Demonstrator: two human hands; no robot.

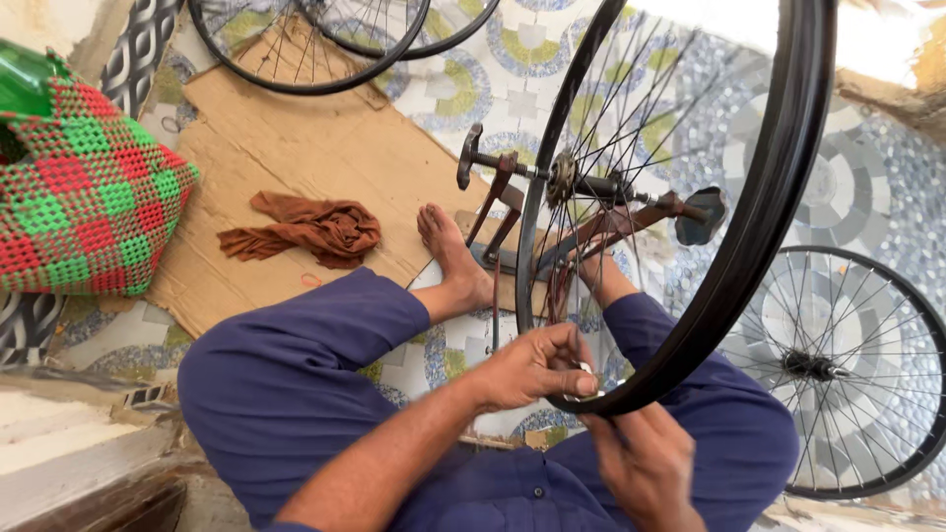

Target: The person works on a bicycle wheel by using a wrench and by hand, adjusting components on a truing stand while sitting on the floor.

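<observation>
A black bicycle wheel rim (778, 167) with thin spokes stands upright in a truing stand (591, 202), its hub (564, 177) on the axle. My left hand (537, 366) pinches a small pale part against the lower edge of the rim. My right hand (645, 463) is just below the rim, fingers curled up to its underside. Whether the right hand holds a tool is hidden. My bare feet (448, 251) brace the base of the stand, and my legs in blue trousers (296, 365) are bent around it.
A brown rag (310, 232) lies on a flattened cardboard sheet (296, 138) on the patterned tile floor. A red and green woven basket (79, 187) sits at left. Another spoked wheel (847, 369) lies at right; two more rims (296, 44) lie at the top.
</observation>
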